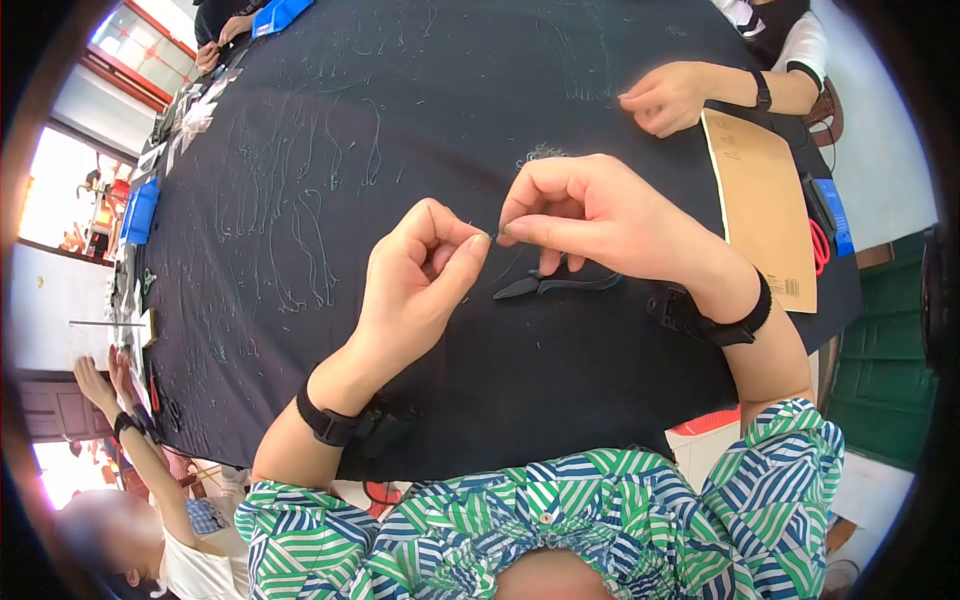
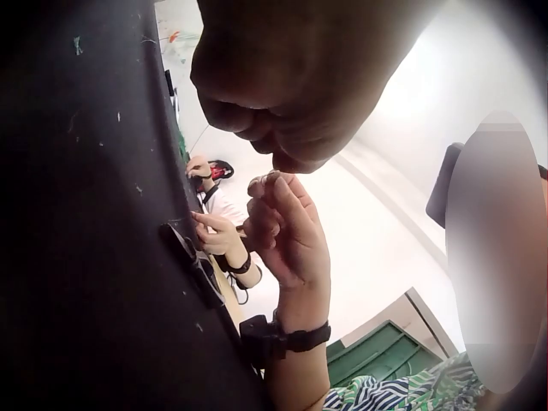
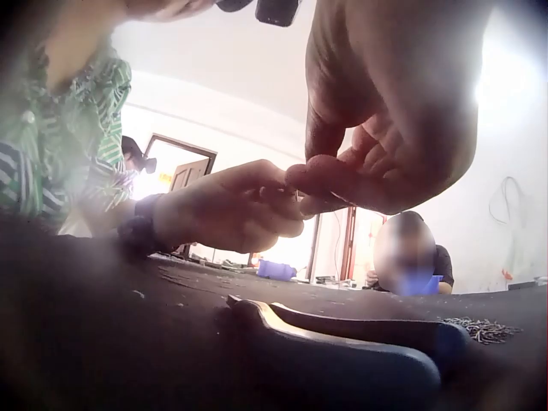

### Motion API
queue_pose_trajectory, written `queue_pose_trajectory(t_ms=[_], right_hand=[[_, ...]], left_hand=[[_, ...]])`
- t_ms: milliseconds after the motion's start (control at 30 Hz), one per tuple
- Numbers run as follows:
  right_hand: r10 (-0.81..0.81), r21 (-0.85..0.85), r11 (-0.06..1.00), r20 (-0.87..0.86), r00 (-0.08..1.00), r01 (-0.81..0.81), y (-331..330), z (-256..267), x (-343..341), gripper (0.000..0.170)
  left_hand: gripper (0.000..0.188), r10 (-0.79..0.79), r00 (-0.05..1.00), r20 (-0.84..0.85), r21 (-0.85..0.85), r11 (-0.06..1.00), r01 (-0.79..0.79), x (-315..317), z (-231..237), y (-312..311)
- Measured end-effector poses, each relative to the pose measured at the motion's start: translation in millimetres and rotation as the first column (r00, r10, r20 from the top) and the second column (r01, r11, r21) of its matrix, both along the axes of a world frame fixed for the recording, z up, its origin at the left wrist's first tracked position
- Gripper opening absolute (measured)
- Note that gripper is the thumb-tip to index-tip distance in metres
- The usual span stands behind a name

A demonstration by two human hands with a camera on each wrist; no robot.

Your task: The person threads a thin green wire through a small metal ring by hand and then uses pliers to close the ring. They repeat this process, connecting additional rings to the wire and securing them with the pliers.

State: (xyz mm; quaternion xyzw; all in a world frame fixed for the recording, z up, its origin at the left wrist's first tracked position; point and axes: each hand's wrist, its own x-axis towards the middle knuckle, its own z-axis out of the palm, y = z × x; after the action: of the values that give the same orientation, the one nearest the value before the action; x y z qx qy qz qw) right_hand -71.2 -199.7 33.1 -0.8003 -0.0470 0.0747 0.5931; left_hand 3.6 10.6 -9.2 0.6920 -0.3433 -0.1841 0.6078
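My left hand (image 1: pixel 412 275) and right hand (image 1: pixel 600 215) meet fingertip to fingertip above the black cloth. Each pinches between thumb and forefinger at a thin thread (image 1: pixel 511 264), which trails below the fingers; a tiny pale bit shows at the fingertips in the right wrist view, too small to tell what it is. Dark-handled pliers (image 1: pixel 518 287) lie under my right hand, jaws toward the left; their handles (image 3: pixel 342 347) stand large in the right wrist view. Just beyond my right hand sits a small heap of metal bits (image 1: pixel 543 154), partly hidden by it.
Many thin looped threads (image 1: pixel 310 235) are spread over the black-covered table (image 1: pixel 450 390). A brown cardboard folder (image 1: pixel 765 210) lies at right, near another person's hand (image 1: pixel 668 98). Blue trays (image 1: pixel 140 212) and clutter line the left edge, where a person reaches in.
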Motion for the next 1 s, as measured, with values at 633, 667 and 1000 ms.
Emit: queue_pose_trajectory(t_ms=[633, 667, 1000], right_hand=[[0.022, 0.491, 0.871, -0.071, 0.997, 0.016, 30.8, -28.6, -3.8, 0.014], [0.009, 0.482, 0.876, -0.066, 0.998, 0.024, 31.0, -27.5, -4.5, 0.014], [-0.206, 0.096, 0.978, 0.258, 0.944, 0.188, 30.2, -19.3, -12.8, 0.014]], left_hand=[[0.005, -0.019, 0.964, -0.264, -0.213, 0.976, -0.039, -5.0, 15.2, 3.6], [0.005, -0.004, 0.968, -0.250, -0.203, 0.978, -0.049, -3.8, 15.4, 3.5], [0.012, 0.156, 0.946, 0.282, -0.125, 0.984, -0.125, 4.0, 11.1, 1.3]])
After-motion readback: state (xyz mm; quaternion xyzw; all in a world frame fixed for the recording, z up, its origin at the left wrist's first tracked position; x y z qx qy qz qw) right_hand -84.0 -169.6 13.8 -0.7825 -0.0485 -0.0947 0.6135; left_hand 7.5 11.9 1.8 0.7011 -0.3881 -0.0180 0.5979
